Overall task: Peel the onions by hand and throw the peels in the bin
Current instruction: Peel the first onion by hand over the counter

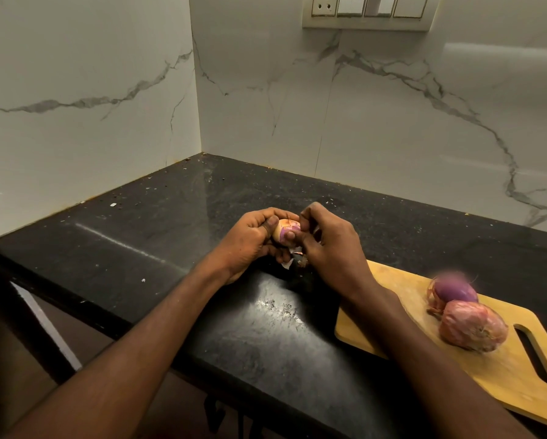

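Marble-veined wall tiles (pixel 360 115) rise behind a black speckled surface (pixel 158 236) that fills the corner, with a switch plate (pixel 368 11) high on the back wall. On the surface at the right lies a wooden cutting board (pixel 506 384) with a handle slot; two onions rest on it touching each other, one partly peeled and purple (pixel 454 291), the other still in its papery skin (pixel 471 326). Above the surface, left of the board, both hands meet around a third onion (pixel 285 231): the left hand (pixel 250 240) cups and grips it, while the right hand (pixel 329 245) pinches at its loosened skin. A small scrap of peel (pixel 287 263) hangs below the hands.
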Demonstrator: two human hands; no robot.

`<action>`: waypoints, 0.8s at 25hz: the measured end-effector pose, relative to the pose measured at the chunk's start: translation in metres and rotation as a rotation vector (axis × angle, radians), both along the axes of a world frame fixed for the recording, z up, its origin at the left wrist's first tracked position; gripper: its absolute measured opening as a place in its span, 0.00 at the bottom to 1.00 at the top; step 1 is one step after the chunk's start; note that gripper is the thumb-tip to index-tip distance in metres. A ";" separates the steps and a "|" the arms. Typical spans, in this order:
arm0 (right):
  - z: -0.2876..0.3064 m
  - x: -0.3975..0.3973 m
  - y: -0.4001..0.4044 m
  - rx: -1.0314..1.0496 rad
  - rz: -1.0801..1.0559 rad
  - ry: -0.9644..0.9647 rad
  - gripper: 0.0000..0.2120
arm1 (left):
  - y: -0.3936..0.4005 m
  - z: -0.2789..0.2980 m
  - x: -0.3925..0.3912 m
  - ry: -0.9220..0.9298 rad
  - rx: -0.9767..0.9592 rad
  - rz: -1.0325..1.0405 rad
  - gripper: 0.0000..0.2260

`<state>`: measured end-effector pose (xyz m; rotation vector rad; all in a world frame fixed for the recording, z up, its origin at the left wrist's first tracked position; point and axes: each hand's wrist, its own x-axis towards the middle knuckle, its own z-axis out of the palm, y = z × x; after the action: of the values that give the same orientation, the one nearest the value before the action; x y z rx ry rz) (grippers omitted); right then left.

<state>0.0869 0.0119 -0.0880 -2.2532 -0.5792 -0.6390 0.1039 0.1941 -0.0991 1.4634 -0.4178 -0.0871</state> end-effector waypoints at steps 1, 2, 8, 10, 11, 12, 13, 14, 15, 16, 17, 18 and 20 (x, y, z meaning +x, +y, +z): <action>0.000 0.001 -0.001 0.017 0.003 -0.012 0.09 | 0.000 -0.001 0.001 0.000 0.003 0.010 0.15; 0.001 0.001 -0.002 0.020 0.008 -0.029 0.09 | 0.000 -0.001 0.001 0.005 0.003 0.022 0.14; 0.006 0.002 -0.009 -0.041 0.069 -0.065 0.12 | 0.002 -0.001 0.001 0.010 0.013 0.027 0.14; 0.007 0.001 -0.010 -0.075 0.067 -0.076 0.12 | 0.002 0.000 0.000 0.004 0.016 0.020 0.14; 0.008 0.001 -0.010 -0.093 0.061 -0.081 0.12 | 0.002 -0.001 0.000 0.001 0.021 0.018 0.14; 0.008 0.001 -0.010 -0.111 0.054 -0.084 0.12 | 0.003 -0.001 0.000 0.000 0.025 0.016 0.14; 0.007 0.001 -0.009 -0.130 0.050 -0.085 0.11 | 0.002 -0.001 0.000 -0.002 0.028 0.015 0.14; 0.007 0.002 -0.008 -0.147 0.052 -0.084 0.11 | 0.002 0.000 0.000 -0.004 0.029 0.013 0.14; 0.006 0.002 -0.007 -0.155 0.055 -0.080 0.10 | 0.001 0.000 0.000 -0.004 0.025 0.010 0.13; 0.005 0.003 -0.006 -0.150 0.058 -0.072 0.10 | 0.001 0.000 -0.001 -0.006 0.019 0.009 0.13; 0.005 0.003 -0.006 -0.135 0.060 -0.064 0.09 | 0.001 0.000 0.000 -0.009 0.012 0.011 0.13; 0.005 0.003 -0.006 -0.113 0.059 -0.058 0.09 | 0.001 0.000 0.000 -0.007 0.007 0.015 0.14; 0.004 0.004 -0.006 -0.068 0.055 -0.054 0.08 | 0.002 0.000 0.001 0.012 -0.014 0.015 0.14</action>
<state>0.0907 0.0062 -0.0839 -2.2804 -0.6968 -0.6627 0.1045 0.1959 -0.0994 1.4518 -0.3966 -0.0805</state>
